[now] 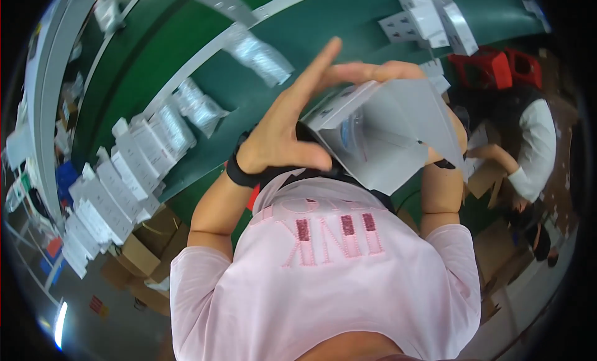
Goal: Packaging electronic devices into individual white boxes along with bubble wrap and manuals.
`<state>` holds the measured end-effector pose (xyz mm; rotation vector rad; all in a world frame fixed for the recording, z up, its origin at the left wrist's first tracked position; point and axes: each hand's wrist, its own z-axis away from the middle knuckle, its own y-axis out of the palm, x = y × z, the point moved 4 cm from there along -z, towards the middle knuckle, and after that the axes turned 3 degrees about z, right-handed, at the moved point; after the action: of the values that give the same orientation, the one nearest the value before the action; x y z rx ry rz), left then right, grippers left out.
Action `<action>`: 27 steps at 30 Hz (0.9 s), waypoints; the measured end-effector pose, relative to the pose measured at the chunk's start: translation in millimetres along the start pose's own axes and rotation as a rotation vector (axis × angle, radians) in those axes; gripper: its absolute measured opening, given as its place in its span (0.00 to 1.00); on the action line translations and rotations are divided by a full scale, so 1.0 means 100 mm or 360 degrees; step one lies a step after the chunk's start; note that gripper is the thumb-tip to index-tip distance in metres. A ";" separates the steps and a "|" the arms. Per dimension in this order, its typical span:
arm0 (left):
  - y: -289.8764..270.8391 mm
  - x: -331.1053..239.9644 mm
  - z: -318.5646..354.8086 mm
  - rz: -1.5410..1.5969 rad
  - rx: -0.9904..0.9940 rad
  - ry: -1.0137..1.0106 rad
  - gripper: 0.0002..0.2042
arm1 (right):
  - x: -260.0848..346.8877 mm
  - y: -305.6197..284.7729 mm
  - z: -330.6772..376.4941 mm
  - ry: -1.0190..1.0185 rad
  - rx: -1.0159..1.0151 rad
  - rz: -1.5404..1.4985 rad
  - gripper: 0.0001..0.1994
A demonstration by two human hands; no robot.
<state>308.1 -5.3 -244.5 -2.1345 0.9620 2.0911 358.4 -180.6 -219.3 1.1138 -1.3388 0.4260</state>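
In front of my chest is a white cardboard box [388, 140], tilted, its open end and raised flap facing me. Inside it lies a clear plastic bag [353, 136] with something blue. My right hand [459, 132] grips the box from its far right side, mostly hidden behind the flap. At the box's left edge, my left hand [283, 128] is open, thumb and index finger spread wide. Whether its other fingers touch the box's far edge, I cannot tell.
A green conveyor belt [336, 34] runs beyond my hands. It carries bubble-wrapped packs [256, 53] and white boxes [429, 19]. On the left stands a row of white boxes [115, 193]. At right are a red plastic stool [491, 69] and a co-worker's arm [532, 152].
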 end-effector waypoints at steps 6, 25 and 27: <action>-0.64 0.39 0.90 0.0521 -0.0775 -0.0994 0.35 | -1.15 0.01 -0.34 0.0842 -0.0212 -0.0063 0.39; -0.71 0.72 2.08 0.2227 -0.0962 -0.0980 0.34 | -2.55 -0.23 -1.06 0.1199 -0.0229 0.2330 0.42; -0.76 0.66 2.00 0.2287 -0.0931 -0.0938 0.33 | -2.60 -0.32 -0.93 0.1066 -0.0290 0.2277 0.37</action>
<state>153.9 111.2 -358.1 -0.4422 2.3231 3.5170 369.8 -32.4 -453.7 -0.3380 -1.3051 1.5004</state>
